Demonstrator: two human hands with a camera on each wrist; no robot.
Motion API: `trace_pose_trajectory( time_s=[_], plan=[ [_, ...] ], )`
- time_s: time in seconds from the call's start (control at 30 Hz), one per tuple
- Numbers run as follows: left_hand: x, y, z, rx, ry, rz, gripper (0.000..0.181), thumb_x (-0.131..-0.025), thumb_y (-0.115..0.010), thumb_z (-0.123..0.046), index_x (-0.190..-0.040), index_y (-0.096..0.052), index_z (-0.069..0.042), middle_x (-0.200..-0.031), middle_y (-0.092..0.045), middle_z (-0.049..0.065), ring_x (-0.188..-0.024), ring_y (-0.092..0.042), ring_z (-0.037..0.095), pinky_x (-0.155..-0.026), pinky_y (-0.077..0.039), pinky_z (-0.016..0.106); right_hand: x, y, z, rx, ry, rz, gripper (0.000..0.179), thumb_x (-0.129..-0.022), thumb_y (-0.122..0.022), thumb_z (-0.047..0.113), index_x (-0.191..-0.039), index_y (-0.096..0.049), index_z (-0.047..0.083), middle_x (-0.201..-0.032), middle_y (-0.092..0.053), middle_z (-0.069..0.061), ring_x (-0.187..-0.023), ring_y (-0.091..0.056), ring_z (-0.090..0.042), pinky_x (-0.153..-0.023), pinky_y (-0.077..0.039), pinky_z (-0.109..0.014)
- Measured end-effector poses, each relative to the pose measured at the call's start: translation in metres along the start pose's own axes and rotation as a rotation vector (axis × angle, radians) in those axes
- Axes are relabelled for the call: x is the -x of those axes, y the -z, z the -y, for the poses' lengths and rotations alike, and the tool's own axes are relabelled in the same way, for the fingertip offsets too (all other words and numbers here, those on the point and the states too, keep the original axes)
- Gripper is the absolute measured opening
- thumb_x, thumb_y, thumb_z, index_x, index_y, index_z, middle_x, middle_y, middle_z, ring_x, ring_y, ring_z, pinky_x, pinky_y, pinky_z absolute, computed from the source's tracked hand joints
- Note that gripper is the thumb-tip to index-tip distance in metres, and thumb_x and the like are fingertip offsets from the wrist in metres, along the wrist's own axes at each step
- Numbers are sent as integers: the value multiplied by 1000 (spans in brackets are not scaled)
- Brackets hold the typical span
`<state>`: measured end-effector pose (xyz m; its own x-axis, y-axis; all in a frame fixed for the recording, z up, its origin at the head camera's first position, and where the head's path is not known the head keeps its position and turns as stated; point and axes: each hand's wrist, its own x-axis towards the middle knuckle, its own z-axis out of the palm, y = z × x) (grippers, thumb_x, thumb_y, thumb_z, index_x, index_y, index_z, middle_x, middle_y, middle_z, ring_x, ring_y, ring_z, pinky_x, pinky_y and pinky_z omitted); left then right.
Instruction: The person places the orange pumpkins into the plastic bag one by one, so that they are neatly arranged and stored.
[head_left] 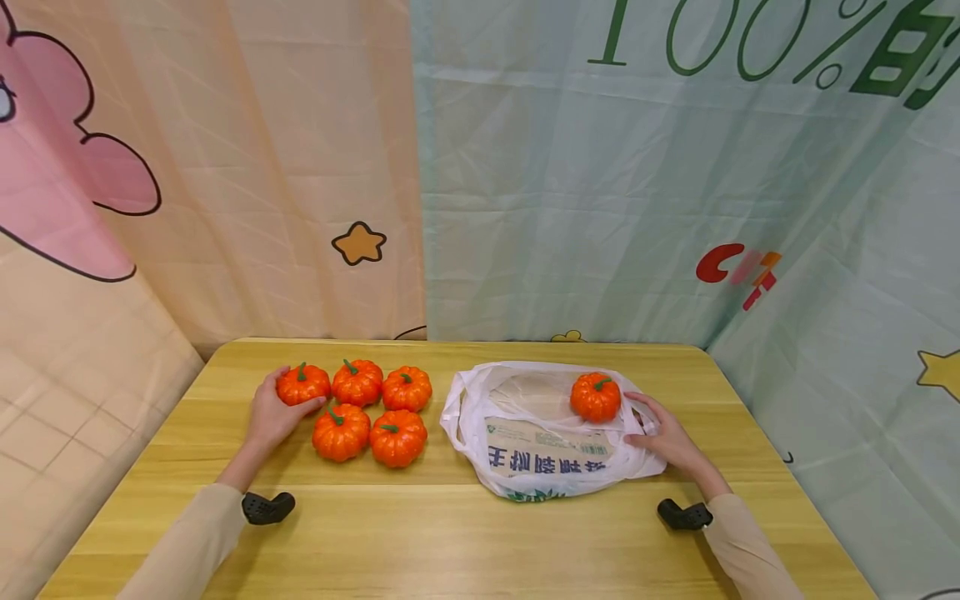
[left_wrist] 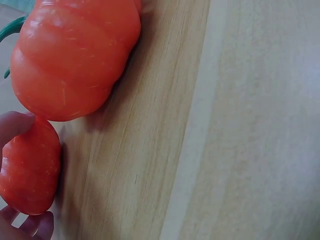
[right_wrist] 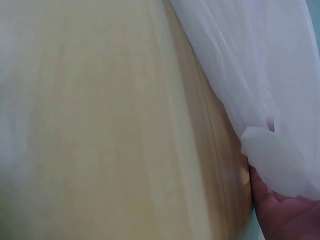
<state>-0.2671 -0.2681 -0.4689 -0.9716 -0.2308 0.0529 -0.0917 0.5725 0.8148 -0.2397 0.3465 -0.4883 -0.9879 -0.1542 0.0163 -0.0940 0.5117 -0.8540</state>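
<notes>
My left hand [head_left: 274, 414] curls round a small orange pumpkin [head_left: 302, 384] with a green stem, thumb on its near side and fingers on its far side. Several more orange pumpkins [head_left: 400, 438] stand close beside it on the table; one pumpkin [left_wrist: 75, 60] looms large in the left wrist view. A white plastic bag [head_left: 487, 479] with printing lies flat on the right, its mouth spread. One pumpkin [head_left: 596, 397] sits on the bag's right part. At the bag's right edge my right hand [head_left: 672, 442] grips the thin plastic [right_wrist: 270, 155], which partly covers the fingers.
The wooden table [head_left: 360, 533] has rounded far corners. Behind it hangs a printed cloth curtain [head_left: 525, 208], which also runs along both sides. A black wrist device [head_left: 267, 508] is worn on the left wrist, and another [head_left: 684, 515] on the right.
</notes>
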Motion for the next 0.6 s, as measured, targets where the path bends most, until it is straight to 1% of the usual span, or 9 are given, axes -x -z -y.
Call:
trace_pose_trajectory(
  time_s=[0.17,0.4,0.6],
  plan=[
    [0,0,0,-2,-5,-11,89,-81,-76,-19,-147,-21,6,-142,-30,37,-129,-35,49,-109,-31,60,-1,0,-1,4,4,0,73,-80,-73,2,-143,-36,1,-153,-22,-29,-140,-14,-51,-107,-10,-73],
    [1,1,1,-7,-7,-49,88,-81,-75,-20,-146,-23,7,-141,-32,36,-128,-36,48,-108,-33,60,-1,-1,1,2,2,5,74,-80,-74,3,-144,-36,2,-153,-22,-29,-141,-13,-50,-107,-9,-73],
    [1,1,-3,-15,-16,-74,87,-80,-76,-20,-146,-25,5,-141,-34,36,-127,-37,49,-107,-33,61,-1,1,1,-5,-2,7,74,-80,-73,2,-144,-36,2,-154,-21,-29,-141,-13,-50,-107,-9,-73]
  ],
)
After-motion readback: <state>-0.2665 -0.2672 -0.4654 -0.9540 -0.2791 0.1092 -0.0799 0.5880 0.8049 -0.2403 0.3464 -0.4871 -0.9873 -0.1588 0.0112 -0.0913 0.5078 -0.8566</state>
